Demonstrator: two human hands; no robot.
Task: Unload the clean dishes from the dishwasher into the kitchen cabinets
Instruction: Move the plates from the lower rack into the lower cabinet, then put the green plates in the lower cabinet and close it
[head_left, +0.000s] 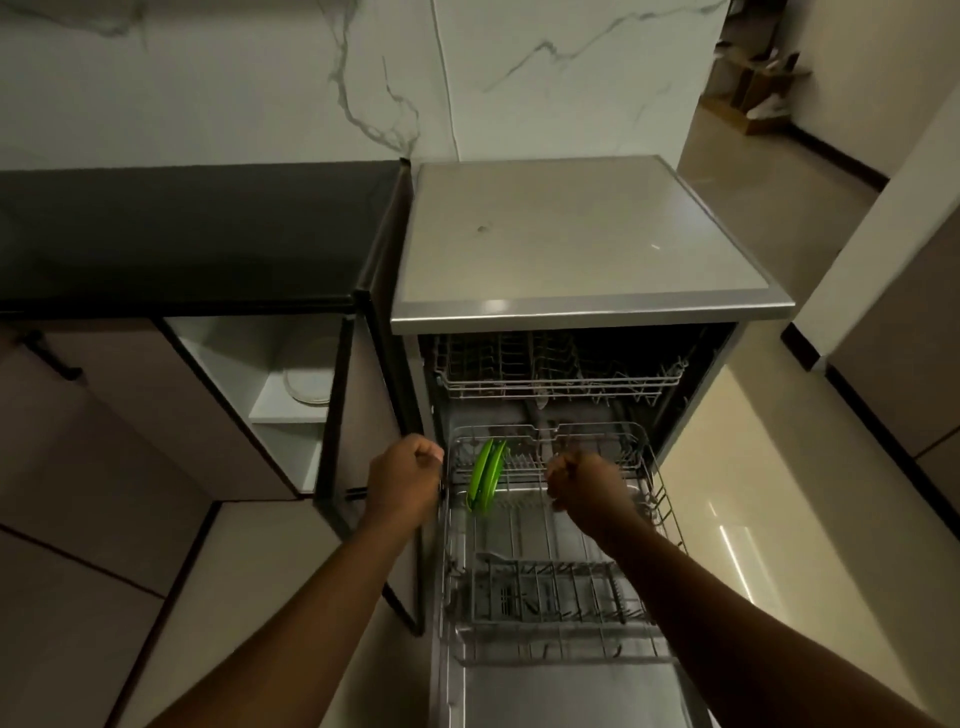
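Green plates (485, 477), upright, lower rack (660, 488)

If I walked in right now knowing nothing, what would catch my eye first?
Probably the bright green plates standing on edge at the back left of the pulled-out lower rack, the only colour in a grey dishwasher. Next, the two fists over that rack: the left hand at its left edge, the right hand over the middle.

Dim, soft picture; glare streaks the glossy floor (735, 561) at right, and edges bow from wide-angle distortion.
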